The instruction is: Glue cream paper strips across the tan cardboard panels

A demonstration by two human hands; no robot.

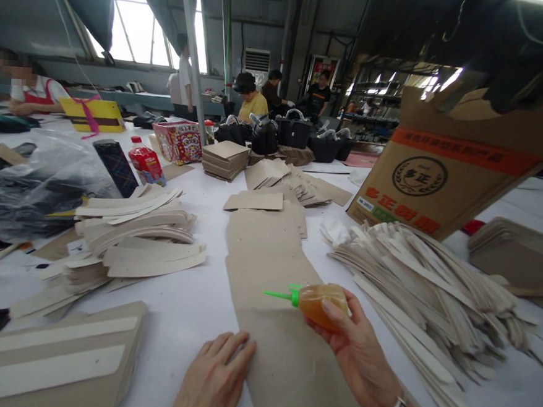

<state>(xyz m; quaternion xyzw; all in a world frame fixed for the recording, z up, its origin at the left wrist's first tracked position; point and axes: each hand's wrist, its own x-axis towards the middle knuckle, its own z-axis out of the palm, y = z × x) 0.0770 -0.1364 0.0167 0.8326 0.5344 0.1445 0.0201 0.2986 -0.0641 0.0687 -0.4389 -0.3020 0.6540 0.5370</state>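
Observation:
My right hand (355, 339) grips a squeeze bottle (324, 304) of amber liquid, tilted so its thin green nozzle points left. The bottle is held above a row of overlapping grey-brown cardboard sheets (266, 277) running away from me. My left hand (217, 373) lies flat at the left edge of the nearest sheet, its fingers extended and holding nothing. To the left, a stack of cardboard panels (51, 362) has two pale strips lying on top.
Piles of curved card strips lie at left (151, 257) and right (423, 288). A large printed carton (417, 170) leans at the right. Farther back are a red bottle (146, 162), a stack of cards (225, 160), black bags (294, 132) and several people.

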